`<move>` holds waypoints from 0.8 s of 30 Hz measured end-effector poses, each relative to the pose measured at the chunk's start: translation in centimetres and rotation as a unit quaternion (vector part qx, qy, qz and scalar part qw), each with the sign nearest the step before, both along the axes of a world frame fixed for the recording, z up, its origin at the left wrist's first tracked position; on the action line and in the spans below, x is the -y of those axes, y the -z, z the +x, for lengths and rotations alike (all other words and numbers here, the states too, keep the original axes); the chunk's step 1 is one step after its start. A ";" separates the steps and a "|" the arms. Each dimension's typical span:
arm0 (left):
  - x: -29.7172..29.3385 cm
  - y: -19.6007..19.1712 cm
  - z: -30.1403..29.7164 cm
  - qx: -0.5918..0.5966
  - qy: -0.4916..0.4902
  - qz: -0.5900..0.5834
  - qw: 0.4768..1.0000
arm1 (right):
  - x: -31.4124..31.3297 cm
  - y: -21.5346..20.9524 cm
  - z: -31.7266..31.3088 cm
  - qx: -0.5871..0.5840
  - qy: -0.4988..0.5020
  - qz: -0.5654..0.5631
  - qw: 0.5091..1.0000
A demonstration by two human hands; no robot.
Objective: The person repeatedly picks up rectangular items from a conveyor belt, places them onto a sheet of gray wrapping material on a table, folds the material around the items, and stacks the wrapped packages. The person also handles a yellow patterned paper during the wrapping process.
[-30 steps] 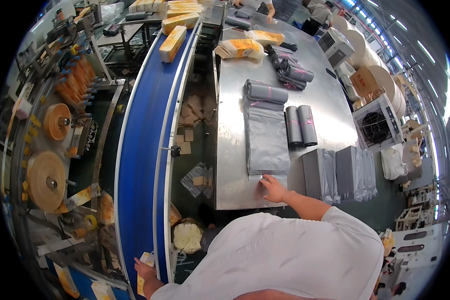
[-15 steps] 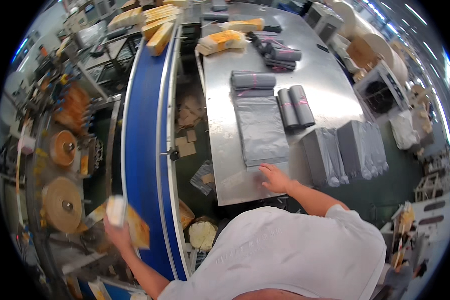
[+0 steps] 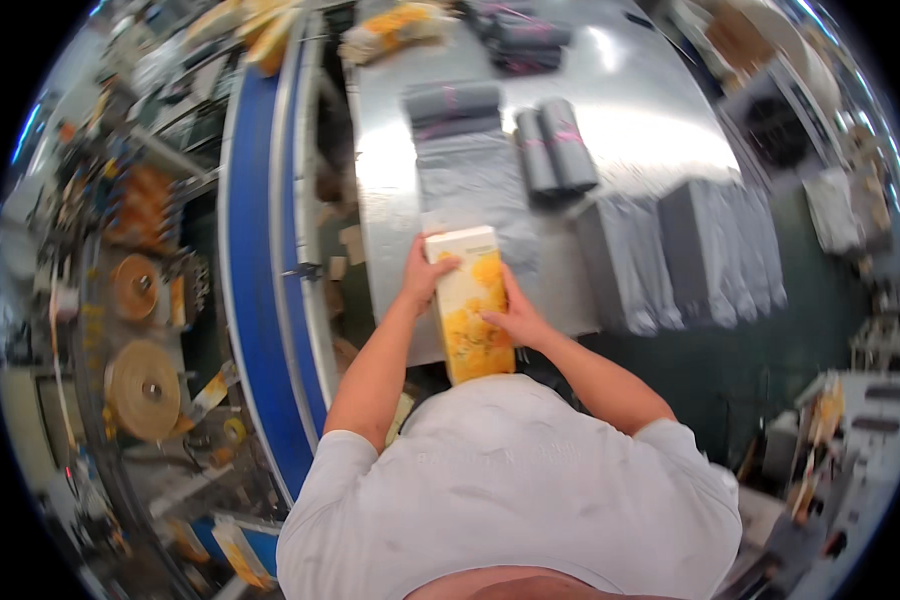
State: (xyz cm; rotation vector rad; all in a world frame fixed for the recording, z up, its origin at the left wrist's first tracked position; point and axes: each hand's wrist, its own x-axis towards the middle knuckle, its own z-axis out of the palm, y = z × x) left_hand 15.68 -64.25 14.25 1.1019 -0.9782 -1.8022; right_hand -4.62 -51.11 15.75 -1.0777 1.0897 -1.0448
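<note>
I hold a long yellow and white printed pack (image 3: 470, 305) in both hands at the near edge of the steel table (image 3: 390, 180). My left hand (image 3: 425, 275) grips its left side near the far end. My right hand (image 3: 515, 315) clasps its right side. The pack's far end lies over a flat grey plastic bag (image 3: 475, 185) spread on the table. Two rolled grey bags (image 3: 555, 145) rest just right of the flat bag.
A blue conveyor belt (image 3: 255, 260) curves along my left, with more yellow packs (image 3: 270, 35) at its far end. Stacks of grey bags (image 3: 670, 250) hang over the table's right edge. Brown tape rolls (image 3: 142, 390) sit on machinery at far left.
My left hand has carried the pack from beside the belt at lower left up to the table. My right hand has left the grey bag and taken the pack's other side.
</note>
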 end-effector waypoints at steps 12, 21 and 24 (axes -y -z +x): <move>1.7 0.2 -0.8 0.275 0.178 -0.217 0.920 | 5.4 2.8 -11.7 -0.566 -0.101 -0.281 0.769; 0.6 -5.4 -3.0 0.436 0.279 -0.233 0.823 | 6.7 3.5 -12.3 -0.526 -0.109 -0.264 0.801; -0.6 -4.6 -2.4 0.452 0.250 -0.241 0.822 | 6.7 2.9 -11.6 -0.512 -0.097 -0.254 0.815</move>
